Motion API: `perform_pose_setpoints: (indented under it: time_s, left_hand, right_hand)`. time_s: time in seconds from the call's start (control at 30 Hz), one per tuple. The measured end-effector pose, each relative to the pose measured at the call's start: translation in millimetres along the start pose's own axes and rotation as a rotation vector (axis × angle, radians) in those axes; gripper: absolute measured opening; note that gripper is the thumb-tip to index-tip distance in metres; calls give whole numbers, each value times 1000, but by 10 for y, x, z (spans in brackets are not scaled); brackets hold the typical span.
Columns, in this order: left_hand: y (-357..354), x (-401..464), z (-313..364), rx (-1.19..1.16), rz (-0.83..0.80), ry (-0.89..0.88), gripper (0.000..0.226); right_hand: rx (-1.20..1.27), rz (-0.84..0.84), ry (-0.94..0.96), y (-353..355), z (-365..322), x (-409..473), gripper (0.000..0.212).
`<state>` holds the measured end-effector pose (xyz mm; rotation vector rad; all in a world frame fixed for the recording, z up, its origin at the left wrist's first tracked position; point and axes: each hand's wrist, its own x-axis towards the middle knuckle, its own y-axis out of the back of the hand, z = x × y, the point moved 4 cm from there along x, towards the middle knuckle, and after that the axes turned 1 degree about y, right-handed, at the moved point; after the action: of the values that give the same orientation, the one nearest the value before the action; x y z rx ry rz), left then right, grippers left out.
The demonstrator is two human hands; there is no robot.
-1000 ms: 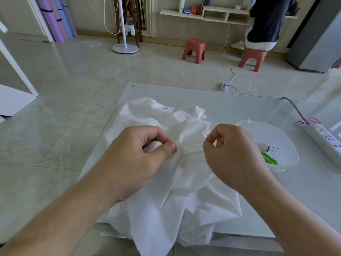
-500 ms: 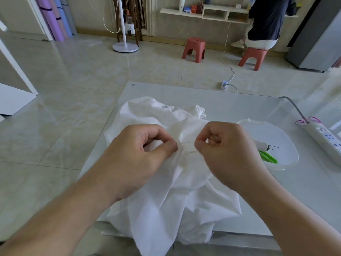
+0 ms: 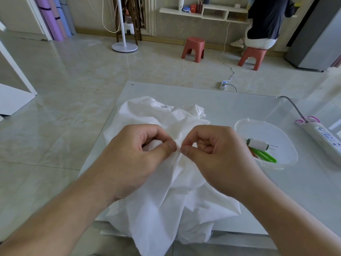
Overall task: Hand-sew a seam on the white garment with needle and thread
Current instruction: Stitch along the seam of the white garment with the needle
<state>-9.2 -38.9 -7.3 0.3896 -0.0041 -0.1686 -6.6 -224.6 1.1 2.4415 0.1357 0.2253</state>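
Observation:
A crumpled white garment (image 3: 162, 204) lies on the glass table (image 3: 239, 100) and hangs over its near edge. My left hand (image 3: 136, 157) pinches a raised fold of the cloth between thumb and forefinger. My right hand (image 3: 219, 156) sits right beside it, thumb and forefinger closed on a thin dark needle (image 3: 202, 144) whose tip meets the fold at the left thumb. The thread itself is too fine to see.
A clear plastic tub (image 3: 276, 130) at the right holds a white thread spool (image 3: 257, 144) with spare needles and green scissors (image 3: 265, 156). A white power strip (image 3: 324, 139) lies at the far right. On the floor beyond are red stools (image 3: 193, 48), a fan stand and a seated person (image 3: 263, 21).
My right hand has moved left from beside the tub until it touches the left hand, bringing the needle to the pinched fold. The left hand has kept its hold.

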Motion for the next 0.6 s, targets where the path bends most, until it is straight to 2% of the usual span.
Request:
perform_pose_setpoints:
  time_s: [0.23, 0.6]
  left_hand:
    - [27, 12, -29, 7, 5, -17, 13]
    - [68, 2, 11, 13, 24, -41, 19]
  right_hand:
    - [-46, 100, -187, 57, 208, 71, 25]
    - [-155, 112, -368, 68, 392, 127, 18]
